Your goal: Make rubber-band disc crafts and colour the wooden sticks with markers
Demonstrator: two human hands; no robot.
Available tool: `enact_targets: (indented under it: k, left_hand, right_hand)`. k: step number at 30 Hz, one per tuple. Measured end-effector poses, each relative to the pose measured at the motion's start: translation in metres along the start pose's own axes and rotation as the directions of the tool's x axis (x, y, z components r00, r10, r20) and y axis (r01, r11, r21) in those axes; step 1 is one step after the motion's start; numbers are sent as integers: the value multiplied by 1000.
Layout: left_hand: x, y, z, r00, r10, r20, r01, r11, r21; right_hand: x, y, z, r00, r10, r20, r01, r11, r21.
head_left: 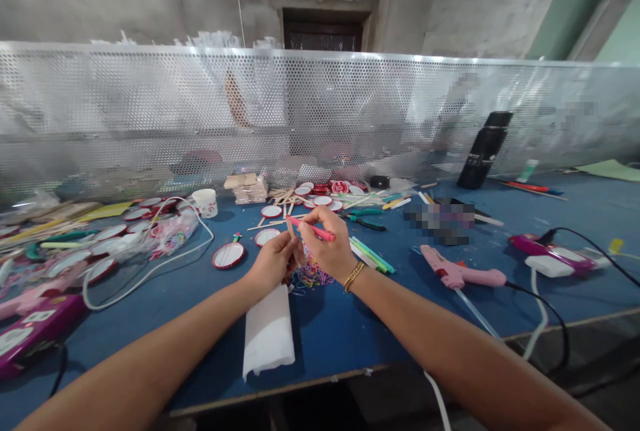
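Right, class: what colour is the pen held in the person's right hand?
The pen is pinkish red; the head view, the only one, shows it best.

Before me the blue counter point(350, 331) bears a folded white sheet point(270, 334) at the near edge, coloured bands point(315, 275) beyond it, red-rimmed discs point(229, 255) left, 1 paper cup point(204, 204) farther left, 1 pink glue gun point(465, 275) right, and 1 black bottle point(483, 157) far right.
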State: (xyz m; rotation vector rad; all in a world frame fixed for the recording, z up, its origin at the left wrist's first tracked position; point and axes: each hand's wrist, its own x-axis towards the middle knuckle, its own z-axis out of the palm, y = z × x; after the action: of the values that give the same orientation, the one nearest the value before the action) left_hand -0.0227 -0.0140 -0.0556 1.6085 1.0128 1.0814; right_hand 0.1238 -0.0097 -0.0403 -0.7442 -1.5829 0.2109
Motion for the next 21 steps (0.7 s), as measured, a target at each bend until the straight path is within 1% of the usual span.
enact_targets:
  k: [7,12,15,21]
  left_hand:
    - [-1,0,0,1000,4,14,-4,1000,2]
    - [0,0,0,1000,22,12,-22,1000,-15]
    - [1,-1,0,1000,15,17,-15,1000,-20]
    - [1,-2,-1,1000,10,24,-10,1000,-11]
  right_hand:
    - [1,1,-2,999,26,-39,-26,1000,-5]
    - [0,-1,-1,1000,-11,-1,11,1000,13]
    - [0,0,0,1000,-6,5,6,1000,7]
    - [1,2,-2,999,27,-33,-27,1000,-12]
